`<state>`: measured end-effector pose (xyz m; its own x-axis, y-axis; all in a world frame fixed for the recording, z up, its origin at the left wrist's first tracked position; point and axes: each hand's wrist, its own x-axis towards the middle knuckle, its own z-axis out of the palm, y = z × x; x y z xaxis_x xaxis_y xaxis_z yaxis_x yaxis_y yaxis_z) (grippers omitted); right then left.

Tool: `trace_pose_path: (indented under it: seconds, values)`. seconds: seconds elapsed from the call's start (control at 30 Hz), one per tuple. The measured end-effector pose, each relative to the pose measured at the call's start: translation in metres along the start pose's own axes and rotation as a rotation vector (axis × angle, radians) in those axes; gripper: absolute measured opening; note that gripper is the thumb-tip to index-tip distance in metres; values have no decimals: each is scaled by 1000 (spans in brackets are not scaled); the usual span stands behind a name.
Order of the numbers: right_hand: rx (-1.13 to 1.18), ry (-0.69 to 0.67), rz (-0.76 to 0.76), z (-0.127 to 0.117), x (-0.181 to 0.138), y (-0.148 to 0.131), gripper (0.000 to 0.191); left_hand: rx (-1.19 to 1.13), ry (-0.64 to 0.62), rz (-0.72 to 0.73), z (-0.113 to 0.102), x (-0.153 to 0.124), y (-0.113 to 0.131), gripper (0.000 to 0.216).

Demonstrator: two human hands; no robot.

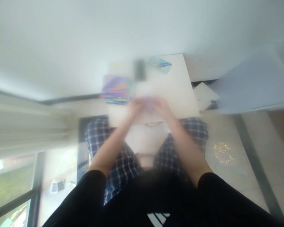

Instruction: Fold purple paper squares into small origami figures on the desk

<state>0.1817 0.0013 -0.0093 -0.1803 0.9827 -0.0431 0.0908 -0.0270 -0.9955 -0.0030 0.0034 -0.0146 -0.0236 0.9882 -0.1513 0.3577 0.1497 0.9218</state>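
Observation:
My left hand [135, 105] and my right hand [160, 104] come together over the near part of a white table. Between their fingertips shows a small pale purple thing [148, 104], too blurred to name. Both hands look closed on it, though the single fingers are smeared. Just left of my left hand lies a stack of purple, colourful flat sheets or booklets [115, 88]. Beyond the hands is a dark grey, box-like object [140, 70], also blurred. Blue-green flat packets or cards [163, 65] lie near the far edge.
The white table [182, 88] stands against a pale wall, my knees in checked trousers at its near side. A large pale panel [255, 82] juts in on the right. Shiny coiled string [224, 153] lies on the floor at right, small cards [58, 186] at left by the window.

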Motion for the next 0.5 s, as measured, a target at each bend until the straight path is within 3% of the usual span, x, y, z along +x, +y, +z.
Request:
trace_pose_path:
  seconds: [0.3,0.5]
  values:
    - [92,40,78,3,-1,0,52,5,18,-30,3,-4,1,16]
    - [16,24,64,2,-1,0,54,40,23,-66,2,-5,8,14]
